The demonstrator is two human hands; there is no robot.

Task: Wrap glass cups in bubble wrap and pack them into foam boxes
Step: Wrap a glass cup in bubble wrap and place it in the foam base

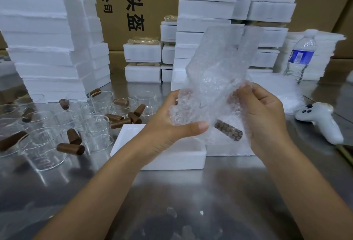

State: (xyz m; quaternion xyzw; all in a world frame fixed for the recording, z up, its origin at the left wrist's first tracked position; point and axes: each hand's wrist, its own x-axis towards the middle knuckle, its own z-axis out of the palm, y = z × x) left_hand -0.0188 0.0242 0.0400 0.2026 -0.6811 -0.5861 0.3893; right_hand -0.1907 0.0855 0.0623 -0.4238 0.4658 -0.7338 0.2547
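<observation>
I hold a glass cup half rolled in a sheet of bubble wrap (215, 64) above the table's middle. My left hand (172, 125) grips the wrapped cup from below, thumb across the front. My right hand (261, 113) pinches the wrap's right edge. The loose end of the sheet stands up above both hands. The cup's brown wooden handle (228, 131) pokes out at the lower right under the wrap. Directly beneath my hands lies an open white foam box (172, 160). Several bare glass cups (95, 130) with brown handles (70, 149) crowd the table's left side.
Tall stacks of white foam boxes (47, 35) rise at the back left and more foam box stacks (206, 10) at the back centre, before cardboard cartons. A water bottle (300, 56) stands at the right. A white game controller (321, 121) lies right of my right hand. The table is steel.
</observation>
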